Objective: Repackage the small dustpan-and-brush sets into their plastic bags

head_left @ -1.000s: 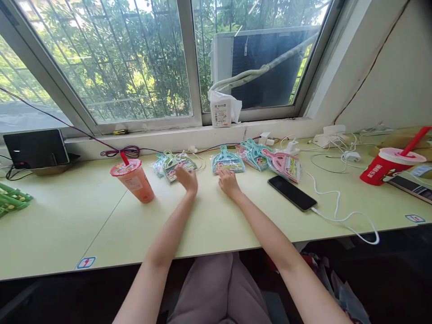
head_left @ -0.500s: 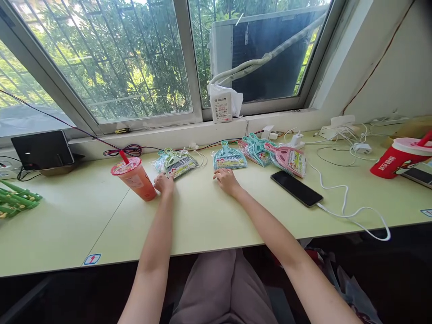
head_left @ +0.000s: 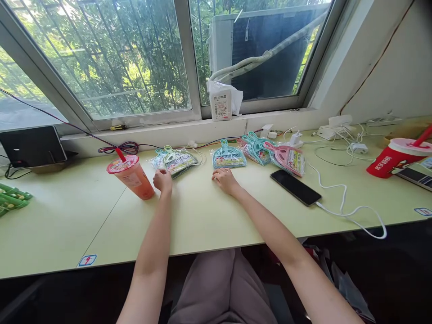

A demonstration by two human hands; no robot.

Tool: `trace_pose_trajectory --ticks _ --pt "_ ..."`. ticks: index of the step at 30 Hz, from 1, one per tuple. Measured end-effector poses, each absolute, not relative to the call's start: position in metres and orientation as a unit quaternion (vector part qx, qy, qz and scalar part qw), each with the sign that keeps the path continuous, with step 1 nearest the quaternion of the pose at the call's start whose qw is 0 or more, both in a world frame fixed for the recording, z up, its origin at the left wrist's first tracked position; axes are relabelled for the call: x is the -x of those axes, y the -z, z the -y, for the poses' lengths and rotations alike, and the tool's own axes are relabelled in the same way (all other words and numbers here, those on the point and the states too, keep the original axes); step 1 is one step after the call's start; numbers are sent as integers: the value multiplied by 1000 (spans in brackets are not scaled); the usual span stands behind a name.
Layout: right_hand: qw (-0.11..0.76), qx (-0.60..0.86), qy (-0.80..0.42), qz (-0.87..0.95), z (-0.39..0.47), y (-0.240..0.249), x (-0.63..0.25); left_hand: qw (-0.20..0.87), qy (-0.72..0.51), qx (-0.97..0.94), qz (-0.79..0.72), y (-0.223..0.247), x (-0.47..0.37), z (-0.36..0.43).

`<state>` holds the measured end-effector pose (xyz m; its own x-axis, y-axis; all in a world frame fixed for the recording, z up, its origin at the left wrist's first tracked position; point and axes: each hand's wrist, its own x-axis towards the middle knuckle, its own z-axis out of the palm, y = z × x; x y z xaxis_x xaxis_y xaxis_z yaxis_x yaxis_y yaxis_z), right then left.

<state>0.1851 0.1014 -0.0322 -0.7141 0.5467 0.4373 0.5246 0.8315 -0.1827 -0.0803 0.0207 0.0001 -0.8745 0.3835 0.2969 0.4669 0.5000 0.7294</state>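
My left hand (head_left: 163,181) rests on the table with its fingers curled in, and no object shows in it. Just left of it leans a clear cup of orange-red drink (head_left: 137,180) with a red straw. Bagged green mini broom-and-dustpan sets (head_left: 180,163) lie just beyond this hand. My right hand (head_left: 225,181) lies palm down with its fingers slightly bent and apart. Its fingertips are at the near edge of a bagged blue mini broom-and-dustpan set (head_left: 229,156); whether they touch it I cannot tell.
To the right lie more bagged blue sets (head_left: 254,146), a pink one (head_left: 286,157) and a black phone (head_left: 296,187) on a white cable (head_left: 343,198). A red cup (head_left: 394,157) stands farther right. On the left are a tablet (head_left: 32,146) and a green slatted item (head_left: 13,198).
My left hand's fingers have drawn in from the green sets, and the hand looks more curled. The right hand stays nearly in place. The view has shifted slightly.
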Motion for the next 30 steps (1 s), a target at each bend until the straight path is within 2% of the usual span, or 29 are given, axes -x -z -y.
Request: trace_pose_trajectory --ticks 3,6,8,12,17,20,26,30 --pt "242 285 -29 927 -101 33 -184 1 510 243 825 -4 79 -26" --pt "237 283 -34 929 -100 34 -183 -143 629 181 743 -6 76 -36" --pt "233 283 -36 930 -100 34 -182 -231 664 156 694 -5 74 -42" --pt "234 284 -48 929 -101 35 -183 -354 700 168 596 -1 69 -45" --pt "237 301 -77 920 -106 36 -188 -421 688 147 573 3 66 -41" --pt "239 301 -87 919 -108 37 -190 -391 700 120 585 5 63 -45" --pt "243 286 -96 922 -109 39 -188 -127 720 165 662 2 50 -49" --pt "244 285 -95 922 -109 40 -187 -22 691 248 678 -2 39 -41"
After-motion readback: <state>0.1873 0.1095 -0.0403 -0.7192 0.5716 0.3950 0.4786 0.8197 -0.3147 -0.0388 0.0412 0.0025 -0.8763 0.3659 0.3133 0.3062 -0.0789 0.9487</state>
